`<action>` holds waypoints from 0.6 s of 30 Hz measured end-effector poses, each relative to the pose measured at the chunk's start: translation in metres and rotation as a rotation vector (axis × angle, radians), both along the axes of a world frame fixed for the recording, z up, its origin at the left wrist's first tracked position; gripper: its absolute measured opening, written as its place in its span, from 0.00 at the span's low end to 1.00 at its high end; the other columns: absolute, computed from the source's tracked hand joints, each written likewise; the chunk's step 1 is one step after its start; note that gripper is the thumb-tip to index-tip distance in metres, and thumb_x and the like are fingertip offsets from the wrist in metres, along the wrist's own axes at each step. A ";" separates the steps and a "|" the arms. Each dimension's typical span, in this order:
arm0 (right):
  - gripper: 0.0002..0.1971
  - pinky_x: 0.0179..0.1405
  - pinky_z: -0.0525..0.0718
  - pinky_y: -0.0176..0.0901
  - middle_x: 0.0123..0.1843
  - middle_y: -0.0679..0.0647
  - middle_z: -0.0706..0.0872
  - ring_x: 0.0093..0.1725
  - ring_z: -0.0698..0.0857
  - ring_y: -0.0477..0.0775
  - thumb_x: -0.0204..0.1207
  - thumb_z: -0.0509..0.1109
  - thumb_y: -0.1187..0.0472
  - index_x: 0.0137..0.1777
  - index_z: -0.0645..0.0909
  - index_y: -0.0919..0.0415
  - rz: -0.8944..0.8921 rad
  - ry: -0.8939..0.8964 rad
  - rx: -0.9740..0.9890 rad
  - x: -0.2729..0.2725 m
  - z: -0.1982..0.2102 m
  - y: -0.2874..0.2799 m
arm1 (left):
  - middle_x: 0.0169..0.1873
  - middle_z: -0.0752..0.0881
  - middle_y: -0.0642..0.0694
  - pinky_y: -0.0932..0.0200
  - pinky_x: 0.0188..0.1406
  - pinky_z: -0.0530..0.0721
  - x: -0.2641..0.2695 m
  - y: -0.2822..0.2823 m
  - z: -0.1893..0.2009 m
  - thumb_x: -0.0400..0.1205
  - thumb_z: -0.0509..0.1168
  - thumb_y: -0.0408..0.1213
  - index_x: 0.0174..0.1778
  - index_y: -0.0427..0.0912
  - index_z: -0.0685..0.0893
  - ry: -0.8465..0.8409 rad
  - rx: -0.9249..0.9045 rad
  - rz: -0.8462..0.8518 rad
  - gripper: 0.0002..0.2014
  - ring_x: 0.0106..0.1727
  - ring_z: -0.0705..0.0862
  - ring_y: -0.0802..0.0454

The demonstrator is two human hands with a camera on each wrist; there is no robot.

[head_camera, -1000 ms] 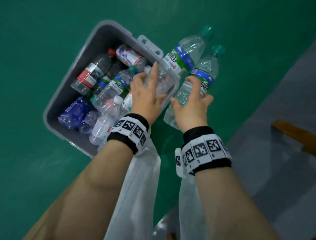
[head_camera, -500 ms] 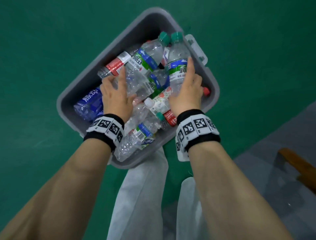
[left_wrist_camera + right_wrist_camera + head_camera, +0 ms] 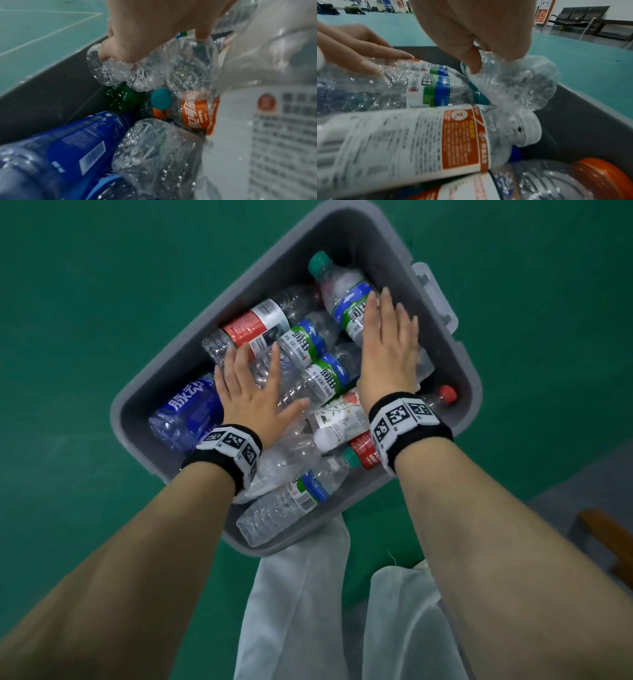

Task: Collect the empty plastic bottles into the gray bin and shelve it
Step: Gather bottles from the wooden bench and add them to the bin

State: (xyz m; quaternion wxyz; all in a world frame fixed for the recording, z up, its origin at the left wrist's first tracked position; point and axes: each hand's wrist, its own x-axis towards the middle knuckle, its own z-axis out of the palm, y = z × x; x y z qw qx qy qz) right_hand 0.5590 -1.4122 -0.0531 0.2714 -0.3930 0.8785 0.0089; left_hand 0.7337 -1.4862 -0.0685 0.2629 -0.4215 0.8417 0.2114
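The gray bin (image 3: 118, 419) stands on the green floor, heaped with empty plastic bottles. My left hand (image 3: 253, 392) lies flat with fingers spread on clear crumpled bottles (image 3: 154, 67), beside a blue bottle (image 3: 185, 412). My right hand (image 3: 387, 344) rests flat on a green-capped bottle (image 3: 342, 292) with a blue and green label, near the bin's far right wall. A red-labelled bottle (image 3: 257, 326) lies further back. In the right wrist view my right hand (image 3: 479, 27) touches a clear bottle (image 3: 513, 83) with thumb and fingertips. Neither hand grips a bottle.
Green floor (image 3: 102, 285) surrounds the bin; a gray strip of floor (image 3: 582, 491) and a wooden piece of furniture (image 3: 609, 535) lie to the right. My white trouser legs (image 3: 291, 611) are just behind the bin. Dark bench seats (image 3: 582, 17) stand far off.
A second ago both hands held two green-capped bottles at the bin's edge. Those bottles now lie inside the bin, and both hands have flattened onto the pile.
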 end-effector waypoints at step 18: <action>0.44 0.85 0.43 0.56 0.87 0.60 0.41 0.86 0.41 0.62 0.74 0.63 0.81 0.85 0.50 0.53 -0.125 -0.080 -0.134 -0.002 -0.005 0.026 | 0.82 0.40 0.35 0.29 0.76 0.40 -0.016 0.001 0.020 0.85 0.48 0.59 0.82 0.60 0.51 -0.010 -0.039 0.124 0.29 0.82 0.39 0.32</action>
